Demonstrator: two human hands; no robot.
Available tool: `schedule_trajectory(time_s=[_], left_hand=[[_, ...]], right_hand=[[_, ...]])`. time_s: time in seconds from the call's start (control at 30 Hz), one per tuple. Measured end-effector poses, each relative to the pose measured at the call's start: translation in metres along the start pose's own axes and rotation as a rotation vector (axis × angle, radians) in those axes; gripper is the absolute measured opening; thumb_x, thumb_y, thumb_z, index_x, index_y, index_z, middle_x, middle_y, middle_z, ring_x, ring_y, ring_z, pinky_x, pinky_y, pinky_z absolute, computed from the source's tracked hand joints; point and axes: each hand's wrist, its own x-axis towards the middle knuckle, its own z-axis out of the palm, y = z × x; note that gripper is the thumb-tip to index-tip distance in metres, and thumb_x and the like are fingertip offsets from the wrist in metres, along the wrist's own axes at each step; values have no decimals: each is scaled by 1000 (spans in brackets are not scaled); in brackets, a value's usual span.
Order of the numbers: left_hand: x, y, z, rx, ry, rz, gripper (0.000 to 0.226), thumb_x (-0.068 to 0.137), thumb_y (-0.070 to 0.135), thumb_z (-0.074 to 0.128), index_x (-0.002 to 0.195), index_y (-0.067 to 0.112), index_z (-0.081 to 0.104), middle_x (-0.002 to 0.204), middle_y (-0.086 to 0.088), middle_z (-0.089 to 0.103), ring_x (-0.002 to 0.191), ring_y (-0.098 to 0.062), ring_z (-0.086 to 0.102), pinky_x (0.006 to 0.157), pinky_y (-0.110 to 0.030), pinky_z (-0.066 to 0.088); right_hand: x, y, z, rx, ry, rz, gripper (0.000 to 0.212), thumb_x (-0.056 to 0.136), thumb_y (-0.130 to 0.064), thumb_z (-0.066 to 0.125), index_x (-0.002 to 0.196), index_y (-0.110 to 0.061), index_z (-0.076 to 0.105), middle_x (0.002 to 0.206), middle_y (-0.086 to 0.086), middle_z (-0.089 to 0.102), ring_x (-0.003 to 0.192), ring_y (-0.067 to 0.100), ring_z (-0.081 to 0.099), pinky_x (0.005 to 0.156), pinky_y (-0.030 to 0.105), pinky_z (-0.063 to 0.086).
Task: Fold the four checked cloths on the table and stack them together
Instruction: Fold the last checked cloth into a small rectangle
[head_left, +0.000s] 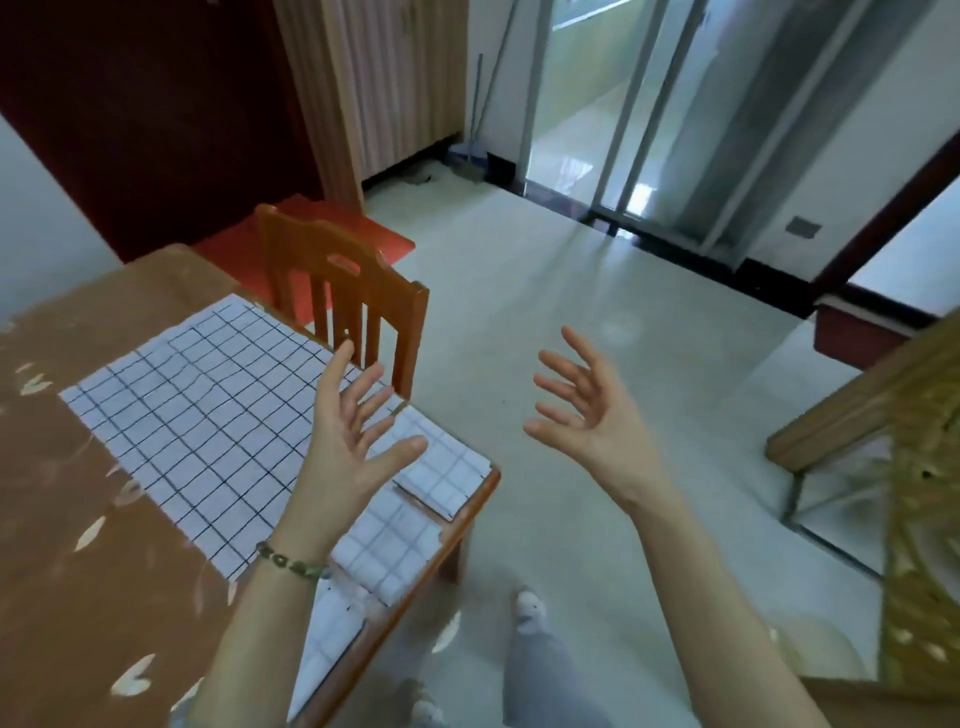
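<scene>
Both hands (348, 436) (587, 410) hovering, fingers apart, empty. Cloths (208, 415) overhanging table (478, 499) edge at 5 o'clock; careless tug risks dropping them.

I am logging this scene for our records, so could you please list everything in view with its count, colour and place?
Checked cloths: several, overlapping so the exact count is unclear, white with dark grid, on the table's right part.
Table: one, brown with pale leaf pattern, left.
Chair: one, reddish-brown wood, at the table's far edge.
Mat: one, red, on the floor behind the chair.
Broom: one, leaning against the far wall.
Bracelet: one, green beads, left wrist.
Left hand: open, above the cloths.
Right hand: open, over the floor.
</scene>
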Motion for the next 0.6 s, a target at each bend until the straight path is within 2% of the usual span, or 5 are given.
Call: schedule_trajectory(time_s=[0.1,0.27,0.4,0.5,0.6], left_hand=[[22,-3,25,-1,-51,-10,96,70,21,79,137,52,18,147,7,37,128,1,45,108,-32,39],[74,-14,66,-23,-33,-21,96,69,16,74,139,45,17,143,10,41,127,-3,47,105,-30,42],[124,-21,110,-37,23,-28,98,68,24,85,138,46,19,142,9,42,126,-5,49,103,-31,43],[159,-16,144,-38,97,-29,97,57,39,79,134,50,21,142,10,42,125,-4,49,102,-29,43],[191,-12,173,-11,177,-21,96,62,33,80,135,49,19,143,9,41,126,-3,48,105,-31,42]], right_hand=[[11,9,-29,18,36,13,85,75,2,76,137,-39,34,139,1,48,123,11,53,100,32,47],[56,25,-80,47,39,17,82,76,5,74,137,-37,37,137,-1,51,121,8,54,98,27,48],[111,35,-130,39,-21,33,83,70,-6,78,134,-41,38,135,-3,52,119,7,55,98,28,48],[158,35,-167,18,-105,38,85,66,-14,76,136,-40,37,135,-6,51,119,6,55,97,27,49],[207,34,-197,5,-201,48,88,67,-12,76,140,-36,35,135,-6,51,119,5,55,97,27,49]])
